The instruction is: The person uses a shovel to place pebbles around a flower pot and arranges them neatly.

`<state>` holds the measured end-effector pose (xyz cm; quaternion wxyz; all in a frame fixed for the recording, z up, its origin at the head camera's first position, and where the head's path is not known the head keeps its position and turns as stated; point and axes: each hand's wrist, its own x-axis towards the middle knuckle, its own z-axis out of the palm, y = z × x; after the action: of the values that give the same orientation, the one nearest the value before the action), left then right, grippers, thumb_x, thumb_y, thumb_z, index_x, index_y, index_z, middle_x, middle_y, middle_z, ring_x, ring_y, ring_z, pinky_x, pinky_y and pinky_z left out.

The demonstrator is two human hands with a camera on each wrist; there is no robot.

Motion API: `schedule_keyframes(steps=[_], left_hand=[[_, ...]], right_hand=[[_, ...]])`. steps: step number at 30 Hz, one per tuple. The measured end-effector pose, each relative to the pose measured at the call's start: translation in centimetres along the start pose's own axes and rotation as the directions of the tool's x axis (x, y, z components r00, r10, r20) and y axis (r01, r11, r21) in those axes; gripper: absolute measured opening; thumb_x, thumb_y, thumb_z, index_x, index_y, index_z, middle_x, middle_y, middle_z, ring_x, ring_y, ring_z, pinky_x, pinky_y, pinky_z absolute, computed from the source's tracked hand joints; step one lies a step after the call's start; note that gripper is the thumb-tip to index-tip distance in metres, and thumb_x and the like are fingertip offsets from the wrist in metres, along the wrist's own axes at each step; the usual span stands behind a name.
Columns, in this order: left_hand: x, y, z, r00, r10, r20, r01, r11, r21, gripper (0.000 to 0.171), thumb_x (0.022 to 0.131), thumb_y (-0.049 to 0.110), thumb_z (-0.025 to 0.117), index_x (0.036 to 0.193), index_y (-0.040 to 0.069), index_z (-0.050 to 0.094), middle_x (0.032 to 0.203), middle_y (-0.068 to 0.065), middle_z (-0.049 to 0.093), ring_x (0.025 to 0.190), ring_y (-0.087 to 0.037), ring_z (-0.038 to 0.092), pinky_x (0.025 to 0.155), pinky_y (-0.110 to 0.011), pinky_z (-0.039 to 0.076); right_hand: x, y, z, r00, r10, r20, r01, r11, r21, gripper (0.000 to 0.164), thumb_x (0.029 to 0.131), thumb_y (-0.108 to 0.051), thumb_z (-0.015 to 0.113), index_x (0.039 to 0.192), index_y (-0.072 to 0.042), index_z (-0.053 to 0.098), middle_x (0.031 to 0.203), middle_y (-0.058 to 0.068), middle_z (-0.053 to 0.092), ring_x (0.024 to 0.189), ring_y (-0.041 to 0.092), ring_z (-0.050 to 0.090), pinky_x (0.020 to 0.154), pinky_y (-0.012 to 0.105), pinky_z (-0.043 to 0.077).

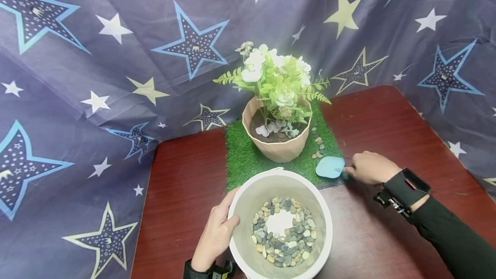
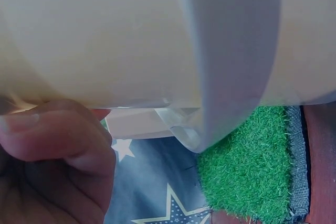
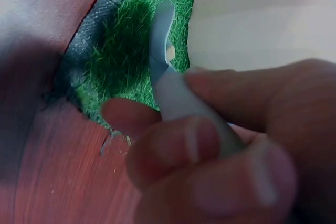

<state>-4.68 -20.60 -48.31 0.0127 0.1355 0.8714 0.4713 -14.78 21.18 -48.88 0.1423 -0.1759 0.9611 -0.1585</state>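
My left hand (image 1: 217, 231) grips the left rim of a white bucket (image 1: 329, 231), with the thumb over its inner side. Pebbles (image 1: 288, 251) in grey and tan ring the bottom inside, around a bare white patch. To the right, my right hand (image 1: 372, 168) holds a small shovel (image 1: 330, 167) by its handle (image 3: 184, 95), fingers curled round it. The light blue blade points left over the front right corner of a green turf mat (image 1: 240, 162). A short line of pebbles (image 1: 318, 141) lies on the turf just beyond the blade.
A beige faceted flowerpot (image 1: 283, 150) with soil, white flowers and green leaves (image 1: 286, 94) stands on the mat behind the bucket. Under everything is a reddish-brown wooden table (image 1: 186, 175). A star-printed cloth (image 1: 131, 46) hangs behind the table and along its sides.
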Motion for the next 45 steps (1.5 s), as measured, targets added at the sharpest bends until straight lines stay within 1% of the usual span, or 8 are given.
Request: schedule_keyframes(steps=[11,17,20,26,30,34,40,45], left_hand=[[-0.2,-0.2,0.0,0.999,0.026,-0.026,-0.025,0.999,0.039,0.078,0.075,-0.011,0.056,0.146,0.021,0.058,0.135,-0.007,0.070,0.104,-0.020,0.072,0.087,-0.030,0.059],[-0.3,-0.2,-0.1,0.999,0.017,-0.031,-0.016,0.999,0.031,0.077,0.075,-0.010,0.055,0.146,0.021,0.058,0.134,-0.006,0.070,0.104,-0.019,0.072,0.088,-0.030,0.059],[-0.3,-0.2,0.0,1.000,0.010,-0.028,-0.009,1.000,0.024,0.078,0.075,-0.010,0.055,0.145,0.021,0.059,0.133,-0.006,0.071,0.103,-0.020,0.072,0.088,-0.030,0.059],[-0.3,-0.2,0.3,1.000,0.014,-0.017,-0.014,1.000,0.022,0.078,0.075,-0.011,0.055,0.146,0.021,0.058,0.133,-0.007,0.071,0.102,-0.018,0.072,0.087,-0.029,0.059],[-0.3,0.0,0.2,1.000,0.011,-0.023,-0.011,1.000,0.014,0.078,0.075,-0.010,0.055,0.145,0.022,0.059,0.133,-0.006,0.071,0.103,-0.018,0.072,0.087,-0.029,0.059],[-0.3,0.1,0.1,1.000,0.006,-0.027,-0.006,1.000,0.012,0.077,0.074,-0.010,0.055,0.145,0.021,0.059,0.133,-0.006,0.071,0.102,-0.018,0.072,0.086,-0.029,0.059],[-0.2,0.1,0.1,1.000,-0.002,-0.016,0.002,1.000,0.012,0.077,0.075,-0.011,0.055,0.145,0.023,0.059,0.132,-0.006,0.071,0.101,-0.018,0.072,0.085,-0.029,0.059],[-0.2,0.1,0.1,1.000,-0.008,-0.017,0.008,1.000,-0.004,0.076,0.076,-0.010,0.055,0.145,0.022,0.059,0.133,-0.006,0.071,0.102,-0.018,0.072,0.085,-0.029,0.059]], right_hand=[[0.7,-1.1,-1.0,0.999,0.014,-0.041,-0.015,0.999,-0.029,0.042,0.100,-0.032,0.062,0.062,-0.016,0.051,0.062,0.002,0.054,0.062,0.022,0.057,0.063,0.048,0.049],[1.6,-1.2,-1.6,0.982,0.029,-0.186,-0.050,0.993,-0.106,0.037,0.095,-0.034,0.070,0.065,-0.017,0.055,0.062,0.003,0.055,0.059,0.026,0.059,0.053,0.051,0.048],[2.6,-1.0,-1.3,0.948,-0.011,-0.318,-0.035,0.990,-0.138,0.033,0.089,-0.029,0.076,0.066,-0.017,0.057,0.059,0.002,0.053,0.054,0.027,0.055,0.047,0.049,0.044],[3.5,0.0,-0.1,0.828,-0.149,-0.541,0.024,0.973,-0.230,0.029,0.076,-0.021,0.087,0.062,-0.017,0.061,0.057,0.003,0.057,0.049,0.030,0.053,0.042,0.048,0.041],[3.4,0.3,0.4,0.763,-0.263,-0.590,0.091,0.948,-0.305,0.020,0.073,-0.017,0.089,0.068,-0.016,0.069,0.063,0.003,0.056,0.055,0.029,0.052,0.041,0.044,0.038],[3.9,0.4,1.0,0.708,-0.413,-0.573,0.188,0.892,-0.411,0.013,0.076,-0.013,0.086,0.078,-0.012,0.073,0.071,0.006,0.056,0.064,0.030,0.053,0.045,0.042,0.040],[4.4,0.4,1.5,0.702,-0.531,-0.475,0.250,0.808,-0.534,0.012,0.075,-0.001,0.077,0.078,-0.011,0.070,0.079,0.009,0.060,0.072,0.029,0.053,0.050,0.039,0.042],[4.0,0.5,1.3,0.708,-0.552,-0.441,0.260,0.784,-0.564,0.019,0.070,0.005,0.077,0.075,-0.012,0.069,0.078,0.009,0.058,0.072,0.029,0.053,0.051,0.038,0.042]])
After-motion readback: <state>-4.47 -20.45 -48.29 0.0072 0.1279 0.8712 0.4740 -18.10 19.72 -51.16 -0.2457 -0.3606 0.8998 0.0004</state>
